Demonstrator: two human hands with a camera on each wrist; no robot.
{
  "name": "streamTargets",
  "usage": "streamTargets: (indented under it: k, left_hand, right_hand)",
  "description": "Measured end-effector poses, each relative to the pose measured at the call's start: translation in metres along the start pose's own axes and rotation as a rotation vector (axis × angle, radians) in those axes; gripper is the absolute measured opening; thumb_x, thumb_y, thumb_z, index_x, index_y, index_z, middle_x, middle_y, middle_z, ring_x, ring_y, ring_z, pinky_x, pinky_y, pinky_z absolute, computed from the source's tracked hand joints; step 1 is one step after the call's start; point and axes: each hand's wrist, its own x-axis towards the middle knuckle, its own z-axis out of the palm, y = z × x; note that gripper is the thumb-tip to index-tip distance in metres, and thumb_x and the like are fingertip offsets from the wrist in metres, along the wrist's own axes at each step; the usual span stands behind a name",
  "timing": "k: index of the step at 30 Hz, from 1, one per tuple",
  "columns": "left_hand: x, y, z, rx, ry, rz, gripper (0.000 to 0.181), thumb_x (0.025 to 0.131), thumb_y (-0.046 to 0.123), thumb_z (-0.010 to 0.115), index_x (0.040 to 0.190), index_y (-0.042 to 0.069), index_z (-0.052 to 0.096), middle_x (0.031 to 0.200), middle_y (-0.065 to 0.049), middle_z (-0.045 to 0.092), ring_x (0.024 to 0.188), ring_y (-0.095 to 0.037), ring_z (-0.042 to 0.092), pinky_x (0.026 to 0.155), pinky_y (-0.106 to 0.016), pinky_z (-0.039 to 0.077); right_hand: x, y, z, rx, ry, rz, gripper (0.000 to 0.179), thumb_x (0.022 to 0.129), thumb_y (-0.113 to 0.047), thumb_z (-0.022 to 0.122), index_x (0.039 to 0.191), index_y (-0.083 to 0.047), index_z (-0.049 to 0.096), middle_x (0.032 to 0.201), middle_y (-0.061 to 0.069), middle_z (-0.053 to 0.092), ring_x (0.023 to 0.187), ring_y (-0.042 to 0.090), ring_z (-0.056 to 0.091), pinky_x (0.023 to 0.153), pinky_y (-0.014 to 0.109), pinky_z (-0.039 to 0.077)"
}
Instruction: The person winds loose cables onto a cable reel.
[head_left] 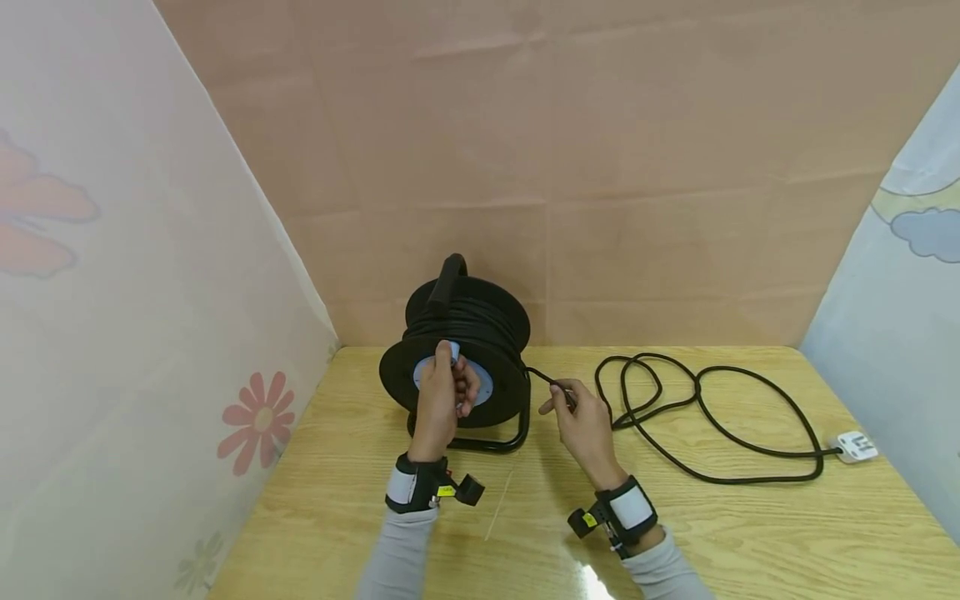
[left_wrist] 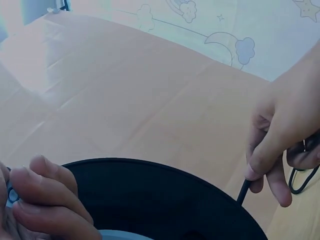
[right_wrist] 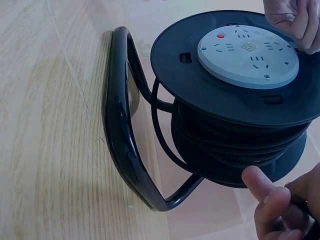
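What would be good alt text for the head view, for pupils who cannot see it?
A person's left hand grips the pale blue knob of a black reel while the right hand holds its cord. The cord loops over the wooden table, ending in a white plug at the right.

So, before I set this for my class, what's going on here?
Someone is working bare-handed at a black cable reel on a wooden table. Their left grip is curled round the light-blue knob on the reel's face, while their right grip holds the black cable just beside the reel. Some cable is wound on the reel; the rest lies in loose loops to the right, ending in a white plug.
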Motion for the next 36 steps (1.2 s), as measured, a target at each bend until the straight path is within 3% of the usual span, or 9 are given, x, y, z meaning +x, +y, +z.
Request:
streamTargets:
  k: [7,14,19,25,36]
  left_hand:
    - [-0.002,-0.008,0.008,0.026,-0.054,0.015,0.059,0.101,0.058,0.036,0.075,0.006,0.045,0.050,-0.002,0.048,0.034,-0.012,0.038,0.033,-0.021,0.030]
    - [-0.003,-0.014,0.018,0.074,-0.067,-0.013,0.058,0.102,0.053,0.035,0.072,0.005,0.045,0.050,-0.003,0.048,0.034,-0.012,0.037,0.032,-0.022,0.029]
    - [-0.004,-0.017,0.023,0.073,-0.095,-0.041,0.054,0.105,0.045,0.034,0.074,0.002,0.044,0.050,-0.005,0.048,0.034,-0.013,0.037,0.033,-0.022,0.029]
    - [-0.005,-0.024,0.026,0.083,-0.130,-0.073,0.057,0.107,0.040,0.029,0.075,-0.005,0.044,0.052,-0.007,0.047,0.035,-0.015,0.036,0.034,-0.025,0.029]
    - [-0.009,-0.040,0.039,0.122,-0.161,-0.083,0.060,0.105,0.048,0.032,0.067,0.003,0.042,0.049,-0.005,0.046,0.034,-0.014,0.035,0.033,-0.024,0.029]
  right_hand:
    - [0.000,0.000,0.000,0.005,-0.029,0.042,0.024,0.102,-0.030,0.051,0.106,-0.010,0.063,0.062,-0.008,0.065,0.032,0.013,0.041,0.032,0.024,0.031]
    - [-0.001,-0.002,0.002,0.025,-0.072,0.064,0.026,0.101,-0.032,0.051,0.094,-0.011,0.064,0.053,-0.005,0.061,0.030,0.010,0.044,0.029,0.024,0.032]
    - [-0.002,-0.002,0.003,0.024,-0.108,0.091,0.033,0.101,-0.037,0.050,0.096,-0.007,0.063,0.050,-0.002,0.058,0.030,0.012,0.043,0.029,0.023,0.029]
    - [-0.004,-0.002,0.005,0.034,-0.141,0.113,0.031,0.102,-0.039,0.047,0.094,-0.012,0.058,0.052,0.005,0.058,0.031,0.017,0.045,0.031,0.026,0.032]
    - [-0.004,-0.002,0.005,-0.011,-0.189,0.118,0.024,0.102,-0.032,0.051,0.093,-0.011,0.059,0.045,0.000,0.053,0.030,0.012,0.041,0.031,0.025,0.027]
